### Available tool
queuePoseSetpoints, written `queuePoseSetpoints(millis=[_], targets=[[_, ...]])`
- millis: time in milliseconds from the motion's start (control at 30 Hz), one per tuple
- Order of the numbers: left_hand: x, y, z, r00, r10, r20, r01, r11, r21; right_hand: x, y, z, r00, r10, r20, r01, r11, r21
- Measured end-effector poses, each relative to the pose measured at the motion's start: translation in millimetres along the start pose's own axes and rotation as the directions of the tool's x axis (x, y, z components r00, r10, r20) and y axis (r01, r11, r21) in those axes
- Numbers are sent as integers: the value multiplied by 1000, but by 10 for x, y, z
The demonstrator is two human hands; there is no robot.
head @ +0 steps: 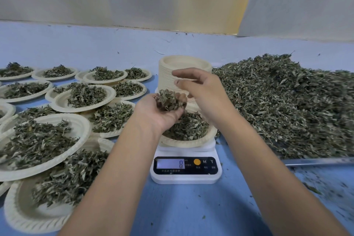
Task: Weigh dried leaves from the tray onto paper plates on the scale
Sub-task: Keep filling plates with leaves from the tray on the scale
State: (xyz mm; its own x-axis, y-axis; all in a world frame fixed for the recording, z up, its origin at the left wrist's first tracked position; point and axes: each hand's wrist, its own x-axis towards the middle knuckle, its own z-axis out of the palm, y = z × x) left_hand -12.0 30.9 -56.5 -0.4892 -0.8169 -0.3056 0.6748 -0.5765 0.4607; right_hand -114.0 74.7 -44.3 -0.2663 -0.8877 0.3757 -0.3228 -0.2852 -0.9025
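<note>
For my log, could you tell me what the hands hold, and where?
The left hand cups a clump of dried leaves from beneath, in its palm; the right hand holds nothing.

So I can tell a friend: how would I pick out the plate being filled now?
Find the white scale at the centre, left of the big leaf pile. The plate sits on it, in front of the stack of empty plates. Unlike the filled plates at left, it alone rests on the scale, under the left hand holding leaves.
</note>
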Motion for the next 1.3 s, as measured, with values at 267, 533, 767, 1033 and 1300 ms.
queuePoseSetpoints(millis=[267, 533, 767, 1033, 1300], targets=[[24, 140, -56, 989, 130, -74, -130, 992, 2, 38, 222, -82, 996, 79, 41, -51, 889, -456], [35, 174, -81, 987, 139, -78, -142, 989, -40, 13, 274, -49, 959, 200, 200, -18, 750, -662], [37, 191, -91, 986, 141, -84, -145, 988, -48, 3, 340, -4, 972, 129, 197, 38, 739, -673], [48, 191, -122, 982, 159, -99, -160, 987, -2, 26, 226, -72, 998, -58, -5, 49, 884, -465], [28, 58, -67, 997, 63, -50, -60, 997, 56, 23, 110, -22, 986, -121, -113, 112, 991, -79]])
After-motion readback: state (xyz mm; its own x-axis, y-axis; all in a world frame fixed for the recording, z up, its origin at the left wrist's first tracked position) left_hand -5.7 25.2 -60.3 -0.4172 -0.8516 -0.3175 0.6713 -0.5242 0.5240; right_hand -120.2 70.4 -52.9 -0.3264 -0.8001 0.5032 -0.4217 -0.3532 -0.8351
